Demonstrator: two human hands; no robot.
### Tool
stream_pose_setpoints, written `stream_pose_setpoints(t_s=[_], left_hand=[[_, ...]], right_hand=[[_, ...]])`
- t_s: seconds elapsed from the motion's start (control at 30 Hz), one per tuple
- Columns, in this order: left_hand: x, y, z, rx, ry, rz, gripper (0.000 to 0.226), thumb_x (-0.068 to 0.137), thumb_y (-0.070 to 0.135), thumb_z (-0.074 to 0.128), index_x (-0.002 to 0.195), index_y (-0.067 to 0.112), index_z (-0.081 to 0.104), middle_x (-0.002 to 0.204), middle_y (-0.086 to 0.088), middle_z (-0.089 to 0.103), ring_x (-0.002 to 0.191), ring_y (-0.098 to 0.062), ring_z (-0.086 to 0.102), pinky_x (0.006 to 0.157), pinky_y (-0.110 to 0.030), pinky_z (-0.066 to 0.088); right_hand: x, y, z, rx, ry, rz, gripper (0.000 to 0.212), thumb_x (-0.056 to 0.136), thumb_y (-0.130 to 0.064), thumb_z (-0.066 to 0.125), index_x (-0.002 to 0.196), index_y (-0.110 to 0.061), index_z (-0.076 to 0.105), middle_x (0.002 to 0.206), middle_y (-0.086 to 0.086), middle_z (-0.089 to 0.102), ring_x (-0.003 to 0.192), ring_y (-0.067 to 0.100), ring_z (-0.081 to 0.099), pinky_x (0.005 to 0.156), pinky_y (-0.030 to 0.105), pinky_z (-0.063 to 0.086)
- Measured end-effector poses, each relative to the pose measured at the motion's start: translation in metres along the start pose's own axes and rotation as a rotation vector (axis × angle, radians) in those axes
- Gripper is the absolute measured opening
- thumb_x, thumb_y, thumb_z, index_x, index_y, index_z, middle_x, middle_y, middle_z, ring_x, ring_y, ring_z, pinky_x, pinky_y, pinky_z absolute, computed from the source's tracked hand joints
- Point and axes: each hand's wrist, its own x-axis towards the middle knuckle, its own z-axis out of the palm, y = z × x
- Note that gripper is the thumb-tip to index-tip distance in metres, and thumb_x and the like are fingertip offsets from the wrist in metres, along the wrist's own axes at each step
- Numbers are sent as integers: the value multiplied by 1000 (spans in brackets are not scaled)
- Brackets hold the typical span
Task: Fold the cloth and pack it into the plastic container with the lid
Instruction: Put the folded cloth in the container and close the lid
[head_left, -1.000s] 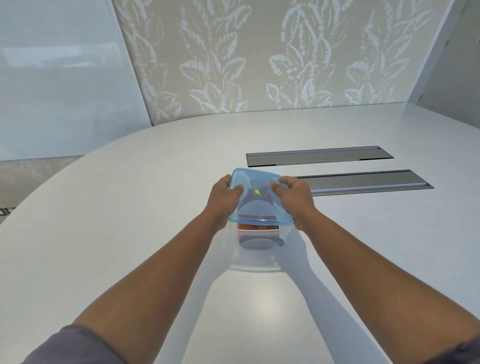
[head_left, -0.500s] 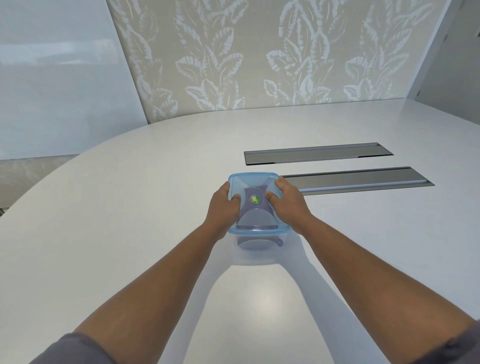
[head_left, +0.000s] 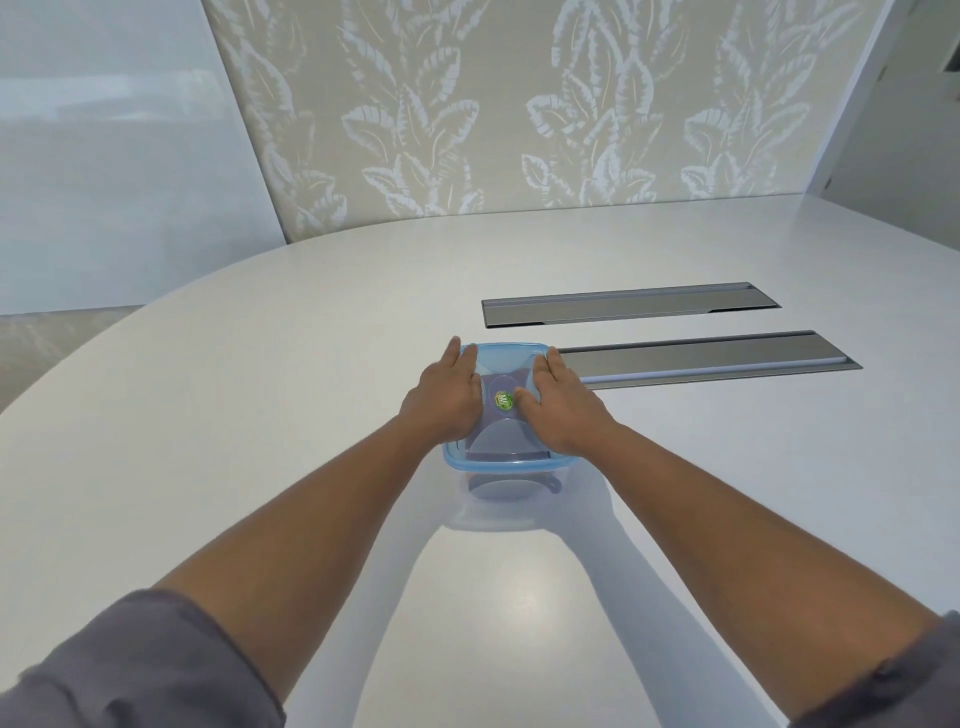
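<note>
While both hands press flat on blue lid, green sticker unreadable

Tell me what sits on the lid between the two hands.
In the head view, a round green sticker sits on the blue lid, in the gap between the left hand and the right hand; nothing else lies there.

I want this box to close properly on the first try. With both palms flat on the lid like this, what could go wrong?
The left hand and right hand press mid-lid, so a corner might stay unsnapped; the near rim looks slightly raised. The container sits on a glossy table and could slide under the push. Some orange cloth shows just under the near rim and may get pinched.
</note>
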Motion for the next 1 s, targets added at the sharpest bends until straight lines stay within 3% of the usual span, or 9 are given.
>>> stream_pose_setpoints(t_s=[0.1,0.17,0.23,0.3,0.47,0.53,0.63,0.77,1.0], left_hand=[[7,0,-3,182,-66,55,60,108,35,23,163,16,12,173,-3,2,158,-28,6,123,-49,21],[12,3,-5,146,-24,65,55,108,33,29,158,10,27,168,-9,20,154,-28,21,119,-45,27],[18,8,-3,19,63,39,41,107,28,36,140,6,47,150,-13,41,134,-33,46,101,-41,40],[25,11,0,-99,146,-19,30,107,23,39,129,6,51,136,-14,48,118,-37,55,85,-37,40],[29,7,4,-298,157,-103,43,110,26,35,147,6,43,149,-15,48,132,-33,49,94,-32,35],[30,1,7,-367,189,-116,41,110,26,33,144,9,49,140,-13,57,128,-33,52,91,-30,35],[39,-8,9,-447,253,-171,33,109,28,37,112,8,63,103,-8,65,103,-34,60,76,-32,37],[47,-9,8,-632,211,-379,38,104,37,42,74,14,49,73,-2,50,72,-26,47,60,-31,33],[56,-10,0,-915,161,-492,21,96,23,54,81,9,49,76,-9,49,67,-25,45,59,-29,35]], right_hand=[[2,1,1,-69,-22,17,78,106,-59,24,165,-14,0,173,3,-12,159,28,5,123,52,20],[4,1,0,-62,-46,16,80,105,-61,24,165,-15,-1,173,1,-14,158,28,10,121,52,24],[4,0,-2,-40,-58,16,81,104,-62,26,165,-14,2,173,0,-12,156,29,21,118,51,32],[5,-1,-5,-32,-24,15,80,102,-60,31,163,-12,13,173,0,-1,149,32,34,110,48,40],[10,-7,-10,-72,104,8,63,99,-56,42,142,-10,42,148,5,39,120,35,55,80,40,42],[13,-10,-9,-92,124,19,59,99,-55,41,136,-9,44,138,7,43,110,36,57,75,39,39],[15,-12,-4,-90,155,28,58,100,-55,40,135,-9,41,134,6,40,93,32,51,71,38,39],[16,-9,-1,-66,175,39,57,100,-55,40,134,-10,40,131,6,39,88,30,47,70,39,41],[17,-9,1,-57,212,30,56,100,-56,42,131,-10,43,128,6,41,86,29,47,68,37,39]])
